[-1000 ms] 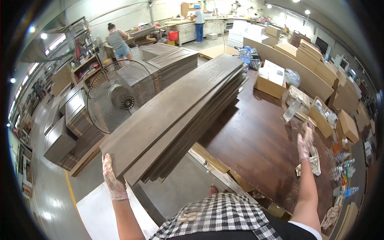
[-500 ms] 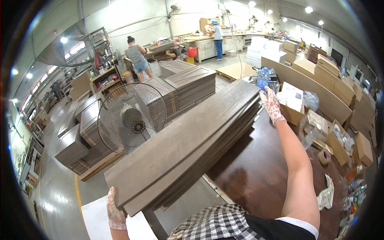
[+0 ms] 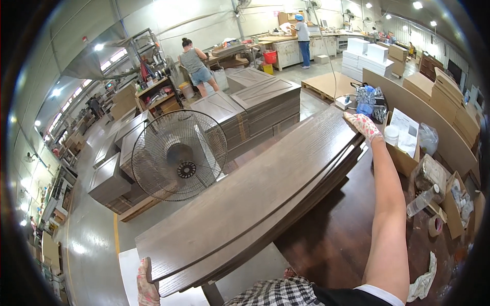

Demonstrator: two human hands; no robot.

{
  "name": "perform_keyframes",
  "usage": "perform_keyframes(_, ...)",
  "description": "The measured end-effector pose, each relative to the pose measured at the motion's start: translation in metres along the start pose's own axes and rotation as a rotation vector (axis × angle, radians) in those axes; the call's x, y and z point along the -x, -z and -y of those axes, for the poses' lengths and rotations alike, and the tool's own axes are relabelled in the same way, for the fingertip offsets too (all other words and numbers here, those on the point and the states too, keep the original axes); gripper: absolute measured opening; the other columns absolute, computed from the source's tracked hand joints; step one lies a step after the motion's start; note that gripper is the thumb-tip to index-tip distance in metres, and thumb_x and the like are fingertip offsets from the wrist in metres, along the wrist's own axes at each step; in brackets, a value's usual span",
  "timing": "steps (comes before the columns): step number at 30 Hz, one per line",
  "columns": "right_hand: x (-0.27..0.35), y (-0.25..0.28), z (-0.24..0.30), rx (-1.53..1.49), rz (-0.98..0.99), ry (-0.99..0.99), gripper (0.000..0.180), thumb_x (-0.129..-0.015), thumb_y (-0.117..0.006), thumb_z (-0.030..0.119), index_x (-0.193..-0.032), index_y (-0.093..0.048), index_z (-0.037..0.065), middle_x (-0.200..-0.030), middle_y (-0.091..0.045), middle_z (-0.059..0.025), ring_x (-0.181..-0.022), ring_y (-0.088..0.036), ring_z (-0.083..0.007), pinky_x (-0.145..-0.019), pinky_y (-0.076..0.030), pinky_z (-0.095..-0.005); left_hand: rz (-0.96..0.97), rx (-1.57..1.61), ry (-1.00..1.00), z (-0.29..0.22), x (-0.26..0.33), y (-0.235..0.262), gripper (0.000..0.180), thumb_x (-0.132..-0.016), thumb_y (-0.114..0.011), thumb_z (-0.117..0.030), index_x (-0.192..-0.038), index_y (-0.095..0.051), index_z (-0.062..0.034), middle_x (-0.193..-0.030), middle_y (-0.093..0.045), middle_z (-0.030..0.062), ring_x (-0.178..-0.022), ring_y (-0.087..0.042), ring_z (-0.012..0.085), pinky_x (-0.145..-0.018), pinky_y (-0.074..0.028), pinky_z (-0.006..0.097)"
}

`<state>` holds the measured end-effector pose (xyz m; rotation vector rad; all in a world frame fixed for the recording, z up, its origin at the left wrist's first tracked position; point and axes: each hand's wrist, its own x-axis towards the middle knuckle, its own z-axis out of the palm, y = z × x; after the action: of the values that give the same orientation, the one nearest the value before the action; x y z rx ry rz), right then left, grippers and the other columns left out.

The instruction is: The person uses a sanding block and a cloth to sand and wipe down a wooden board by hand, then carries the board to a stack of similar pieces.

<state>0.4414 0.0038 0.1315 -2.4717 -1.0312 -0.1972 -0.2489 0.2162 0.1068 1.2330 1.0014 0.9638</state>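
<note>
Here, hands (image 3: 363,126) at panel (image 3: 255,196) ends.

An open brown cardboard box (image 3: 403,153) sits just right of the gloved right hand (image 3: 363,126), with a white paper sheet (image 3: 407,131) lying on top; a clear plastic bag (image 3: 427,138) rests beside it; white boxes (image 3: 368,55) are stacked far beyond the hand; more brown boxes (image 3: 462,122) line the right side.

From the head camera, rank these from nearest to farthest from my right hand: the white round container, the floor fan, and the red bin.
Measured from the right hand:
1. White round container, just to its right.
2. Red bin, beyond and left, by the workbenches.
3. Floor fan, far left, past the boards.
</note>
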Motion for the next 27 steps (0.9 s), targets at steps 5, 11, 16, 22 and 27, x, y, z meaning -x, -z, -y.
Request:
perform_keyframes(5, 0.015, -0.012, -0.040, 0.186, -0.006, 0.191, 0.031, -0.094, -0.037, 0.029, -0.114, -0.057, 0.014, -0.102, -0.060, -0.0169, -0.095, -0.058, -0.0316, -0.085, -0.044, -0.0367, -0.064, 0.010, -0.072, 0.017, -0.037, 0.029, 0.043, -0.089, -0.049, -0.029, -0.119, -0.051, 0.0015, -0.120, -0.053, 0.0112, -0.112, -0.049, 0.0201, -0.097, -0.037, 0.033)
perform_keyframes(11, 0.129, 0.045, 0.022, 0.076, 0.209, -0.225, 0.034, -0.094, -0.038, 0.025, -0.125, -0.050, 0.019, -0.129, -0.045, -0.0139, -0.117, -0.045, -0.0282, -0.098, -0.036, -0.0334, 0.044, 0.007, 0.046, 0.014, -0.101, 0.099, 0.043, -0.086, -0.056, -0.026, -0.118, -0.053, 0.0012, -0.119, -0.055, 0.0119, -0.111, -0.050, 0.0200, -0.098, -0.037, 0.032)
perform_keyframes(16, 0.143, 0.069, 0.042, -0.263, 0.395, -0.302, 0.050, -0.088, -0.050, 0.041, -0.124, -0.050, 0.006, -0.121, -0.054, -0.0078, -0.114, -0.049, -0.0199, -0.098, -0.035, -0.0272, 0.121, -0.019, 0.185, -0.007, -0.113, 0.095, 0.040, -0.083, -0.060, -0.028, -0.111, -0.056, 0.0006, -0.110, -0.059, 0.0097, -0.098, -0.056, 0.0196, -0.088, -0.044, 0.031)
perform_keyframes(22, 0.151, 0.057, 0.037, -0.997, 0.303, -0.604, 0.043, -0.081, -0.064, 0.037, -0.107, -0.061, 0.003, -0.102, -0.063, -0.0039, -0.096, -0.056, -0.0135, -0.088, -0.040, -0.0250, 0.205, -0.102, 0.278, -0.035, -0.116, 0.048, 0.043, -0.084, -0.057, -0.031, -0.114, -0.052, 0.0001, -0.106, -0.059, 0.0128, -0.094, -0.059, 0.0208, -0.085, -0.047, 0.032)
perform_keyframes(27, 0.159, 0.053, 0.032, -0.974, 0.317, -0.470, 0.044, -0.081, -0.064, 0.035, -0.110, -0.059, 0.003, -0.106, -0.062, -0.0044, -0.099, -0.055, -0.0130, -0.089, -0.039, -0.0247, 0.211, -0.053, 0.256, -0.034, -0.112, 0.046, 0.043, -0.084, -0.057, -0.032, -0.114, -0.053, -0.0006, -0.105, -0.060, 0.0116, -0.092, -0.060, 0.0211, -0.084, -0.048, 0.032)
